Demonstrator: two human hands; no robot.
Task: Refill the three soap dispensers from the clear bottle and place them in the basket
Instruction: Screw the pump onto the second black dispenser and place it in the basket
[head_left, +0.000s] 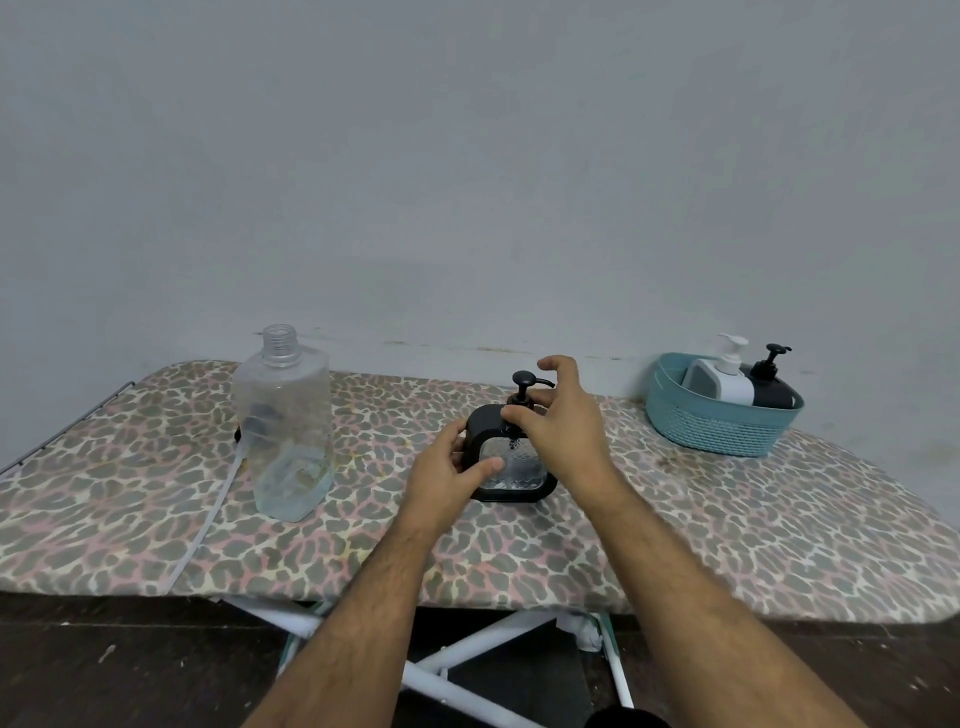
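Behind everything a plain grey wall (467, 156) is filling the upper half of your view, and below it an ironing board (675, 519) in a leopard-print cover is serving as your work surface, with its white crossed legs (467, 660) showing underneath over a dark floor.

You are working on 1 black-framed dispenser (511, 457) standing upright near the middle of the board. Your left hand (447, 473) is gripping its left side, the fingers curling around the black frame and the thumb pressing across the clear front panel. Your right hand (563, 421) is reaching over the top: thumb and forefinger are pinching the collar at the base of the black pump (524, 382), while the remaining fingers are arching loosely above the pump head, spread apart.

Off to your left the clear bottle (285, 421) is standing upright and uncapped, its threaded neck open, with only a little liquid sitting at the bottom. A small dark object is partly hiding behind it, and I cannot tell what it is.

At the far right end of the board the teal basket (717, 426) is sitting, well apart from your hands. Inside it 2 dispensers are leaning side by side: a white dispenser (722, 379) on the left and a dark dispenser (774, 387) touching it on the right.
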